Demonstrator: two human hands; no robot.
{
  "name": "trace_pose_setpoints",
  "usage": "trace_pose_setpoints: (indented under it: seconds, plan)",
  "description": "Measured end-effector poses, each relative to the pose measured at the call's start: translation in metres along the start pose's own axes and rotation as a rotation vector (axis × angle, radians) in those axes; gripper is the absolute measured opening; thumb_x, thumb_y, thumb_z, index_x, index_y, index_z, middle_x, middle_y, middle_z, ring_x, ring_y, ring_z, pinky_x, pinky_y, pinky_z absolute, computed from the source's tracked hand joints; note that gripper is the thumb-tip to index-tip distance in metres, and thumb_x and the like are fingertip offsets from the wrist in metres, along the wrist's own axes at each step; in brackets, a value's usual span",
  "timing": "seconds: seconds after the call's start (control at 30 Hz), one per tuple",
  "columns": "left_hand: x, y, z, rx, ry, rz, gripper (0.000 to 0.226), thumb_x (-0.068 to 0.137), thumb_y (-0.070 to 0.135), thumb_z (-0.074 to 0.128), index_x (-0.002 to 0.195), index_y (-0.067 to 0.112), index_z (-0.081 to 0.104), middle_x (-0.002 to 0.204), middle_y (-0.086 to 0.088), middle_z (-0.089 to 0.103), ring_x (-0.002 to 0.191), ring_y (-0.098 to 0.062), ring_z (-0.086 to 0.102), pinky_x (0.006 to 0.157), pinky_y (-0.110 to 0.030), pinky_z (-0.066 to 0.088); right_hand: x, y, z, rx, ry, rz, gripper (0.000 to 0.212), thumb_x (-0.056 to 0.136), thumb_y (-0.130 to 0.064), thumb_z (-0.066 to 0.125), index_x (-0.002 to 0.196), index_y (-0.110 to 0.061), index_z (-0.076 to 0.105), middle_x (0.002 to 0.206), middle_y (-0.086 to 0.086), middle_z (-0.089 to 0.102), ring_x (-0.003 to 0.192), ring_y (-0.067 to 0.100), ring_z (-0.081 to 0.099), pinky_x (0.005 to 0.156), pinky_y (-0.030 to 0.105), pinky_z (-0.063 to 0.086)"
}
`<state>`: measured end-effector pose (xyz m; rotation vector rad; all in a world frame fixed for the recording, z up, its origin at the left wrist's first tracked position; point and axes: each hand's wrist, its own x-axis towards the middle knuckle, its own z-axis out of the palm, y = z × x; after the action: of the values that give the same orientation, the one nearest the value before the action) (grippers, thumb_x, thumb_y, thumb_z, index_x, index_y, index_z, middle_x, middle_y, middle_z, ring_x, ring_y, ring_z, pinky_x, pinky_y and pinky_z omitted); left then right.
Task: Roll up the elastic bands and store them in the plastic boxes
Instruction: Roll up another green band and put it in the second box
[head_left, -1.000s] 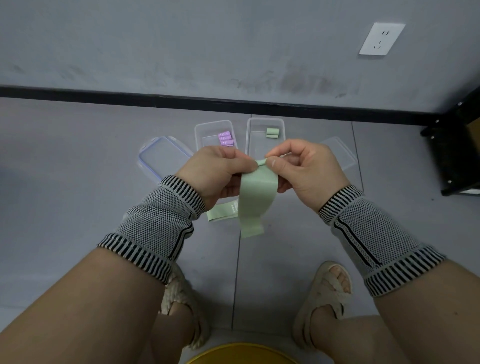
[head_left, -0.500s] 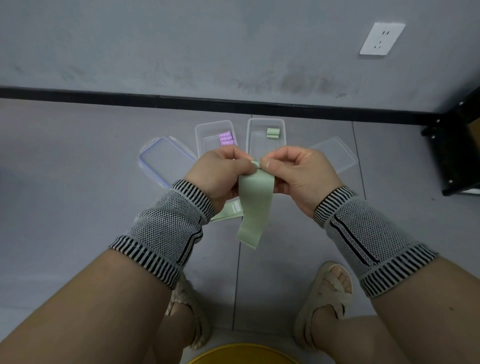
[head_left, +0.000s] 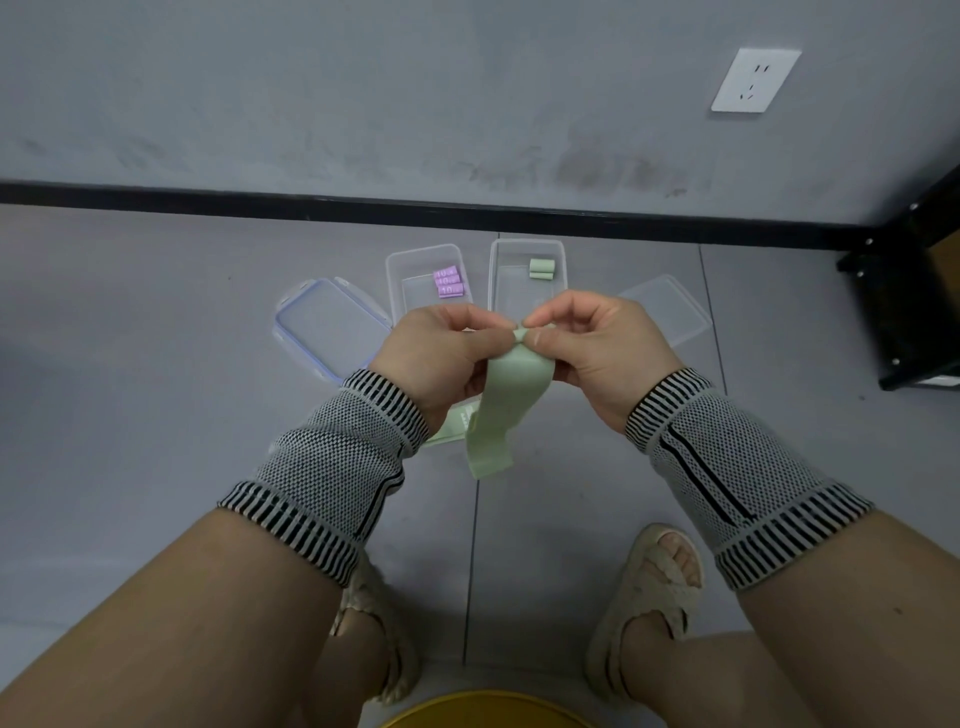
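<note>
Both hands pinched the green band's (head_left: 511, 395) top edge, left hand (head_left: 441, 358) and right hand (head_left: 592, 353) above the boxes (head_left: 556, 249), tail hanging. Best kept edges aligned, roll tight, tail tensioned.

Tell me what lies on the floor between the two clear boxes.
Nothing: the head view shows bare grey floor between the left box, holding purple rolls, and the right box, holding green rolls.

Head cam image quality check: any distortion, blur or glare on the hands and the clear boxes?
Head view: wide-angle bowing curves the black baseboard; light is flat and dim, shadows soft; the pale green elastic band pinched by the left hand and right hand is sharp; the clear plastic boxes show no strong glare.
</note>
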<state>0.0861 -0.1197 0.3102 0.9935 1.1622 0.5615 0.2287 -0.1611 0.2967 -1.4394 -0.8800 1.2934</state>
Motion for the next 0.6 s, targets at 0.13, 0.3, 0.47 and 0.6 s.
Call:
trace_pose_setpoints:
  seconds: [0.13, 0.3, 0.47, 0.6]
  plan:
    - [-0.0001, 0.0008, 0.0000, 0.040, 0.024, 0.035, 0.014, 0.084, -0.005, 0.062, 0.077, 0.007, 0.063, 0.081, -0.016, 0.061, 0.079, -0.027, 0.057, 0.077, -0.036, 0.050, -0.0003, -0.0012, -0.0009, 0.038, -0.051, 0.026, 0.016, 0.083, 0.006, 0.063, 0.076, -0.009, 0.063, 0.085, 0.022, 0.056, 0.077, 0.029, 0.058, 0.070, 0.033, 0.055]
    - [-0.0010, 0.0031, -0.0013, 0.097, 0.019, 0.099, 0.016, 0.084, -0.006, 0.061, 0.079, 0.009, 0.063, 0.082, -0.016, 0.061, 0.076, -0.023, 0.058, 0.075, -0.031, 0.052, -0.0004, 0.0009, -0.0026, -0.012, -0.015, 0.047, 0.006, 0.088, -0.011, 0.063, 0.083, -0.010, 0.066, 0.075, 0.009, 0.065, 0.066, 0.018, 0.061, 0.067, 0.033, 0.055]
    - [-0.0001, 0.0039, -0.0030, 0.049, 0.023, 0.111, 0.011, 0.083, -0.002, 0.065, 0.084, 0.009, 0.063, 0.079, -0.011, 0.065, 0.069, -0.017, 0.064, 0.071, -0.026, 0.056, -0.0019, -0.0028, -0.0035, 0.007, 0.038, -0.033, 0.012, 0.084, -0.001, 0.066, 0.076, -0.010, 0.065, 0.071, 0.010, 0.064, 0.067, 0.022, 0.060, 0.071, 0.038, 0.054]
    - [0.0031, 0.0009, -0.0074, 0.180, 0.071, 0.086, 0.010, 0.080, 0.012, 0.073, 0.079, 0.012, 0.063, 0.068, -0.005, 0.062, 0.057, -0.011, 0.058, 0.066, -0.028, 0.051, -0.0028, -0.0050, -0.0050, 0.030, 0.042, -0.102, 0.016, 0.082, 0.004, 0.066, 0.078, -0.011, 0.065, 0.068, 0.006, 0.062, 0.066, 0.018, 0.060, 0.069, 0.032, 0.054]
